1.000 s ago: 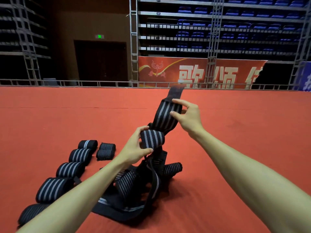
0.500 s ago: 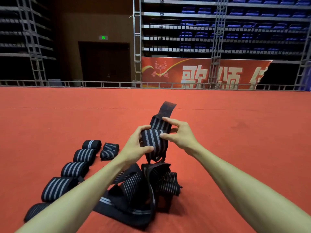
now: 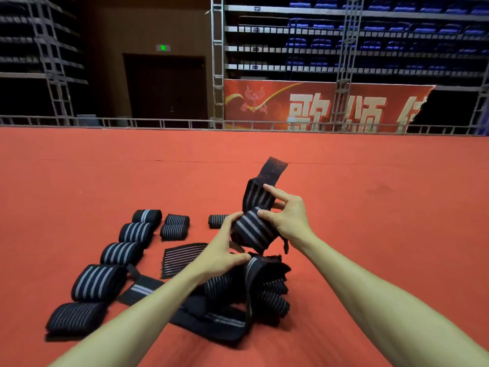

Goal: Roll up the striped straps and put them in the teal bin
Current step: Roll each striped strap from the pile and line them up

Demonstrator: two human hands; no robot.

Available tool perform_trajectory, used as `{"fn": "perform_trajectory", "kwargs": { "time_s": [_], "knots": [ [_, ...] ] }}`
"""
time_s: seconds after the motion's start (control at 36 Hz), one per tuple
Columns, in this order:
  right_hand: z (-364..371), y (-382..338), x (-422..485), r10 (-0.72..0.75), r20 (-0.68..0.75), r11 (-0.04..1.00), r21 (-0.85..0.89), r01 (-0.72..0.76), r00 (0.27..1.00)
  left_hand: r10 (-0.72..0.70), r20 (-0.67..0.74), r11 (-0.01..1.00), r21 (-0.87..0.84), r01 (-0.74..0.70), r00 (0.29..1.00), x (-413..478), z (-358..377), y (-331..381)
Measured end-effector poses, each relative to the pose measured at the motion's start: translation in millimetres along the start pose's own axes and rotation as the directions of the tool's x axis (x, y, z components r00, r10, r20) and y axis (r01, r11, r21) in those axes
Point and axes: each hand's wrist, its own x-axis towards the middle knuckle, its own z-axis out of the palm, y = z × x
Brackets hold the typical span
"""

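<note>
Both hands hold one black strap with grey stripes [image 3: 251, 229] above the red floor. My left hand [image 3: 225, 247] grips the rolled part from the left and below. My right hand [image 3: 288, 215] pinches the roll and the free tail, whose plain black end [image 3: 272, 170] sticks up behind. Under my hands lies a loose pile of unrolled straps [image 3: 254, 295]. Several rolled straps [image 3: 124, 252] lie in a row at the left, with more rolls [image 3: 174, 226] further back. No teal bin is in view.
A flat striped pad [image 3: 180, 258] lies between the rolls and the pile. The red carpet floor [image 3: 383, 221] stretches far to a metal rail [image 3: 158, 123], scaffolding and a red banner [image 3: 317, 107].
The free tail of the strap has become shorter as the roll grew. My hands and the strap have come lower and closer together. The view tilted down a little.
</note>
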Motion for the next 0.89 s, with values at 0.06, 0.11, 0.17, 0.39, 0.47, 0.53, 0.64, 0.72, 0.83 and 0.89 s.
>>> {"fn": "perform_trajectory", "kwargs": {
  "time_s": [0.06, 0.11, 0.17, 0.39, 0.47, 0.53, 0.64, 0.72, 0.83, 0.89],
  "knots": [
    [-0.9, 0.7, -3.4, 0.011, -0.027, 1.0, 0.018, -0.01, 1.0, -0.001, 0.014, 1.0, 0.024, 0.001, 1.0, -3.1, 5.7, -4.9],
    [-2.5, 1.7, -6.5, 0.018, -0.053, 0.999, 0.046, -0.015, 0.998, -0.001, -0.001, 1.0, 0.031, 0.002, 1.0, -3.9, 11.0, -9.0],
    [-5.1, 3.2, -9.8, 0.025, -0.092, 0.997, 0.08, -0.018, 0.995, -0.012, -0.004, 1.0, 0.011, 0.012, 1.0, -4.9, 15.9, -10.8],
    [-12.2, 10.5, -17.5, 0.07, -0.225, 0.991, 0.131, -0.041, 0.972, -0.023, 0.035, 0.999, -0.022, 0.024, 0.999, 1.8, 25.3, -12.0],
    [-12.7, 12.7, -18.6, 0.081, -0.249, 0.989, 0.144, -0.046, 0.965, -0.009, 0.053, 1.0, -0.016, 0.01, 0.999, 4.5, 23.9, -11.8],
    [-13.1, 14.1, -19.0, 0.087, -0.254, 0.988, 0.147, -0.05, 0.963, 0.002, 0.077, 1.0, -0.003, -0.002, 0.997, 4.7, 22.8, -11.2],
    [-14.0, 15.1, -19.7, 0.096, -0.271, 0.987, 0.147, -0.058, 0.958, -0.006, 0.124, 1.0, 0.008, 0.005, 0.992, 3.4, 20.0, -9.8],
    [-16.5, 14.4, -18.6, 0.089, -0.299, 0.988, 0.145, -0.047, 0.95, -0.022, 0.171, 0.999, 0.04, 0.016, 0.985, -0.5, 18.4, -8.2],
    [-19.2, 12.9, -14.9, 0.092, -0.326, 0.987, 0.157, -0.042, 0.941, -0.05, 0.186, 0.99, 0.136, 0.025, 0.981, -2.3, 17.5, -5.2],
    [-20.1, 12.8, -14.4, 0.087, -0.334, 0.987, 0.157, -0.036, 0.938, -0.037, 0.162, 0.983, 0.183, 0.007, 0.986, 0.6, 18.1, -1.6]
  ]
}}
